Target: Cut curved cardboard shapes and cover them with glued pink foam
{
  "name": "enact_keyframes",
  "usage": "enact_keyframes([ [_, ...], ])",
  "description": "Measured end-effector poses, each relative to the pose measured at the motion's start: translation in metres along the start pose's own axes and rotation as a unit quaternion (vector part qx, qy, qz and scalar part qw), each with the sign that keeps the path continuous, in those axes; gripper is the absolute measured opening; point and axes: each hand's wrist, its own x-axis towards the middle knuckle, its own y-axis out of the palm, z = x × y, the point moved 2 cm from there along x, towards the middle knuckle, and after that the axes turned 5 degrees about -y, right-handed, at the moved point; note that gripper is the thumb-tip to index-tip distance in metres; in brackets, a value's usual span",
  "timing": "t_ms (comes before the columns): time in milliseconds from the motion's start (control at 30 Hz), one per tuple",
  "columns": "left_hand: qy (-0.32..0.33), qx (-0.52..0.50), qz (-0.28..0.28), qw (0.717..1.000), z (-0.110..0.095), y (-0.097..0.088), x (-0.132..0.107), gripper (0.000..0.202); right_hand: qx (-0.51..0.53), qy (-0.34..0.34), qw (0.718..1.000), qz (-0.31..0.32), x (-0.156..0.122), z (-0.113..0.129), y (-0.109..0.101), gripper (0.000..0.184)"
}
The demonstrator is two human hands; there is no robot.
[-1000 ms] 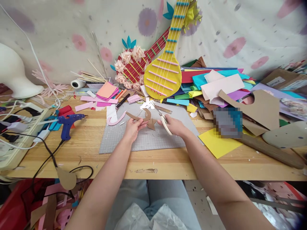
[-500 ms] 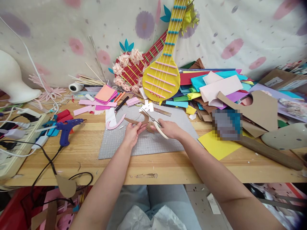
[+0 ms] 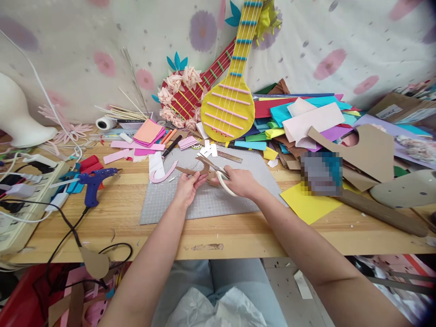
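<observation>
My left hand (image 3: 188, 187) is closed on a curved strip of brown cardboard (image 3: 204, 170) above the grey cutting mat (image 3: 163, 204). In my right hand (image 3: 240, 181) is a pair of scissors (image 3: 223, 179) with white handles. The blades are apart and point up and left, close by the cardboard; whether they touch it I cannot tell. Left of my hands, a pink hook-shaped piece (image 3: 165, 175) lies on the mat. Small white scraps (image 3: 208, 149) and a ruler (image 3: 230, 157) lie beyond the blades.
At left are a blue glue gun (image 3: 97, 184) and a power strip (image 3: 23, 213). A yellow paper guitar (image 3: 229, 109) and a red one (image 3: 185, 97) lean at the back. Coloured sheets (image 3: 311, 120) and a yellow sheet (image 3: 308, 204) lie to the right.
The scissor blades have spread further apart, and the handles have opened in my right hand. My left hand keeps its hold on the cardboard. The whole view has shifted slightly.
</observation>
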Motion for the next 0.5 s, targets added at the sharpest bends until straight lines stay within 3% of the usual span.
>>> enact_keyframes([
  [300,-0.024,-0.001,0.015,1.0,-0.001,0.001,0.0,0.006,0.005,0.007,0.999,-0.049,-0.001,0.001,0.004,0.062],
  [500,0.016,0.033,0.016,0.999,-0.001,0.0,-0.001,0.016,0.082,0.035,0.994,-0.059,0.004,-0.013,0.003,0.055],
])
